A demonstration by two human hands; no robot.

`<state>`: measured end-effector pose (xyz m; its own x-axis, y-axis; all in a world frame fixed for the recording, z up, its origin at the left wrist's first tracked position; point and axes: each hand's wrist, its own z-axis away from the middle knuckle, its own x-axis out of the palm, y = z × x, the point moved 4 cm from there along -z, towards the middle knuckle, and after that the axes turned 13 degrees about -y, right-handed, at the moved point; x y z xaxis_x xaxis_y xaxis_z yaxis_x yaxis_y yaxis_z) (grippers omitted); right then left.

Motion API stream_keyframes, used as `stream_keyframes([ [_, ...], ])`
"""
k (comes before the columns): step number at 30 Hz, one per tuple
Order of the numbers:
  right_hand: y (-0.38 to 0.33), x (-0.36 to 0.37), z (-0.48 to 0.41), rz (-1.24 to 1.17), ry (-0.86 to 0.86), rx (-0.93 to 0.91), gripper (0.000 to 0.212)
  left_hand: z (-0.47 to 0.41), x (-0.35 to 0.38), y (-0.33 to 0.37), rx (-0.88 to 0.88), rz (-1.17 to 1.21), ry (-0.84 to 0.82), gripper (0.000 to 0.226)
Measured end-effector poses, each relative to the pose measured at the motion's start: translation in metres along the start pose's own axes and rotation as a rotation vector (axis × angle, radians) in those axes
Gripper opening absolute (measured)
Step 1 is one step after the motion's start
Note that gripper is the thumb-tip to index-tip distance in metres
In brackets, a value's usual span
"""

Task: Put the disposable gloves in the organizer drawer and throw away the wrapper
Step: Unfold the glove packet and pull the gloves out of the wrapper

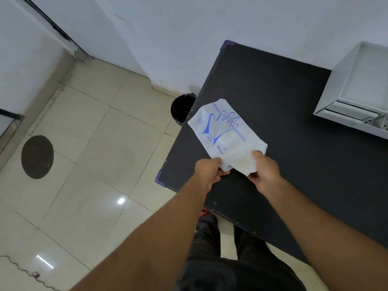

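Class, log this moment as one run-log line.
left hand: grips wrapper edge | right hand: grips wrapper mouth | glove wrapper: held over black table | organizer drawer: open | bin: on floor beside table

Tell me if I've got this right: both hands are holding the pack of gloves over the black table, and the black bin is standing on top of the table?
Not quite. The black bin stands on the tiled floor beside the table's edge, not on top of it, as the head view shows. The rest is right: the left hand and right hand both hold the pack of gloves over the black table.
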<state>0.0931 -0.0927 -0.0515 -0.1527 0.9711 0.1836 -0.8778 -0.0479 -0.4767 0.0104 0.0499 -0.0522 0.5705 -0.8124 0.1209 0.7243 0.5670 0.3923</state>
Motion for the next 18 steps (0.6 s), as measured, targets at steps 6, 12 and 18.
stream_keyframes([
  [6, -0.003, -0.005, 0.001, 0.066, -0.014, -0.079, 0.012, 0.009, 0.006, 0.021, 0.478, -0.697, 0.424, 0.057],
  [12, -0.012, -0.009, 0.002, 0.171, -0.021, -0.092, 0.008, 0.003, 0.054, 0.058, 0.684, -1.467, 0.199, 0.053],
  [18, -0.022, -0.016, 0.004, 0.377, -0.035, -0.122, 0.009, -0.011, 0.08, 0.077, 0.691, -1.743, -0.033, 0.06],
])
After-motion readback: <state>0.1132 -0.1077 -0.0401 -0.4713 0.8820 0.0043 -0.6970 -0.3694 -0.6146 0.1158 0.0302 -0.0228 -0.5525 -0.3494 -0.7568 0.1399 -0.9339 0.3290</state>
